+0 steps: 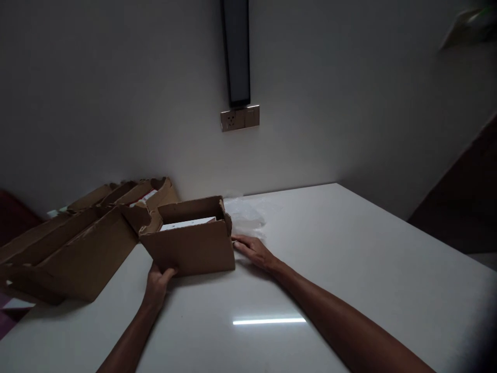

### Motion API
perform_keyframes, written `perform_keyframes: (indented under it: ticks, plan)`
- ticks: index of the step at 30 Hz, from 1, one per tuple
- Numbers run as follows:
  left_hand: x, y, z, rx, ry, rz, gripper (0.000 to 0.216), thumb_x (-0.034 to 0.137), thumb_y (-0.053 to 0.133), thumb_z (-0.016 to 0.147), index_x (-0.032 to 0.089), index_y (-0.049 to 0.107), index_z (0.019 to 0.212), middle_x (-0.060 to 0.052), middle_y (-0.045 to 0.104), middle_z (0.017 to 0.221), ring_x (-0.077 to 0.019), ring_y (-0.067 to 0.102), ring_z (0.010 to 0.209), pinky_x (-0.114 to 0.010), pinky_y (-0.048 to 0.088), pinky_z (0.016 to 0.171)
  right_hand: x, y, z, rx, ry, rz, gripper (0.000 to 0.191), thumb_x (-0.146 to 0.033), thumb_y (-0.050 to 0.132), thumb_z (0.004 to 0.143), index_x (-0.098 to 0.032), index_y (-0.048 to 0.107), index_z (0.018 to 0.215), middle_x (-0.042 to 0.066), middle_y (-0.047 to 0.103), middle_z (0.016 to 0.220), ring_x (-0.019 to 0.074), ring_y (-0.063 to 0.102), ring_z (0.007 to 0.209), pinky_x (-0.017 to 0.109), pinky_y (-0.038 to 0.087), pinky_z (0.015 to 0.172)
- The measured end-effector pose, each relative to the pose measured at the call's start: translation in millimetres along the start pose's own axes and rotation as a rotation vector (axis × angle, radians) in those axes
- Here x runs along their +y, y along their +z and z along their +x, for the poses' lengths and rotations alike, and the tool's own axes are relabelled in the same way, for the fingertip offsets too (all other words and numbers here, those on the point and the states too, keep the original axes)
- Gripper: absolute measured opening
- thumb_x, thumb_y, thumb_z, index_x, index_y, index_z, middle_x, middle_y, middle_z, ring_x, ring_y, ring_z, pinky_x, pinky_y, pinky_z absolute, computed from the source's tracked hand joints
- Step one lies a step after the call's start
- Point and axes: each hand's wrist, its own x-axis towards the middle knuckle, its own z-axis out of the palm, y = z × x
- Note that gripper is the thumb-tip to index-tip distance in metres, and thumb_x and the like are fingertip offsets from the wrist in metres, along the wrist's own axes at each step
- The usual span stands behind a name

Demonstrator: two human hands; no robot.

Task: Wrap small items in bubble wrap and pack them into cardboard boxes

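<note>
A brown open-topped cardboard box [194,253] stands on the white table, a white item [188,224] showing inside it. My left hand [158,281] grips the box's lower left corner, its thumb on the front face and its other fingers mostly hidden. On the opposite side, my right hand [253,250] presses its fingers to the box's right end, with the fingertips partly out of sight. Behind the right hand lies crumpled clear plastic [246,215].
More open cardboard boxes [91,261] stand along the table's left side, some with items inside. The white table [330,248] meets a wall at the back. A socket plate [240,118] sits on that wall below a dark vertical panel [237,52].
</note>
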Motion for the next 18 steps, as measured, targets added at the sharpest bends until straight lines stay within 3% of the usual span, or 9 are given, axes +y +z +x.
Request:
perform_keyframes:
  ticks: [2, 5, 10, 15, 18]
  plan:
    - [-2, -4, 3, 0.014, -0.058, -0.067, 0.046, 0.037, 0.069, 0.062, 0.018, 0.058, 0.102, -0.006, 0.067, 0.104, -0.0303, 0.059, 0.108, -0.042, 0.044, 0.099, 2, 2, 0, 0.007, -0.001, 0.008, 0.046, -0.050, 0.059, 0.086, -0.021, 0.071, 0.119, 0.008, 0.070, 0.124, 0.0276, 0.063, 0.115, 0.043, 0.046, 0.102]
    - [-1, -3, 5, 0.010, -0.048, -0.105, 0.043, 0.034, 0.071, 0.061, 0.018, 0.059, 0.098, -0.005, 0.067, 0.104, -0.0292, 0.058, 0.109, -0.039, 0.042, 0.099, 10, 2, 2, 0.121, 0.024, 0.013, 0.041, -0.047, 0.062, 0.083, -0.020, 0.073, 0.112, 0.009, 0.072, 0.117, 0.0281, 0.066, 0.108, 0.044, 0.050, 0.096]
    - [-4, -2, 7, 0.003, -0.013, -0.119, 0.044, 0.030, 0.071, 0.062, 0.018, 0.060, 0.102, -0.004, 0.067, 0.105, -0.0280, 0.057, 0.109, -0.037, 0.042, 0.098, 22, -1, 5, 0.381, 0.084, 0.038, 0.035, -0.046, 0.050, 0.087, -0.017, 0.070, 0.093, 0.007, 0.072, 0.079, 0.0199, 0.067, 0.066, 0.035, 0.056, 0.067]
    - [-7, -3, 10, -0.004, -0.018, -0.129, 0.038, 0.030, 0.071, 0.060, 0.018, 0.061, 0.095, -0.004, 0.067, 0.096, -0.0274, 0.060, 0.101, -0.036, 0.046, 0.090, 21, 0, 6, 0.480, 0.067, 0.044, 0.029, -0.042, 0.058, 0.081, -0.019, 0.069, 0.094, 0.007, 0.073, 0.084, 0.0208, 0.069, 0.075, 0.035, 0.056, 0.071]
    - [-5, -3, 10, -0.008, 0.003, -0.119, 0.040, 0.031, 0.071, 0.060, 0.017, 0.062, 0.097, -0.004, 0.068, 0.098, -0.0271, 0.060, 0.101, -0.036, 0.046, 0.090, 16, 2, 6, 0.472, 0.053, 0.055, 0.029, -0.041, 0.061, 0.077, -0.018, 0.069, 0.093, 0.007, 0.073, 0.085, 0.0200, 0.069, 0.068, 0.034, 0.057, 0.063]
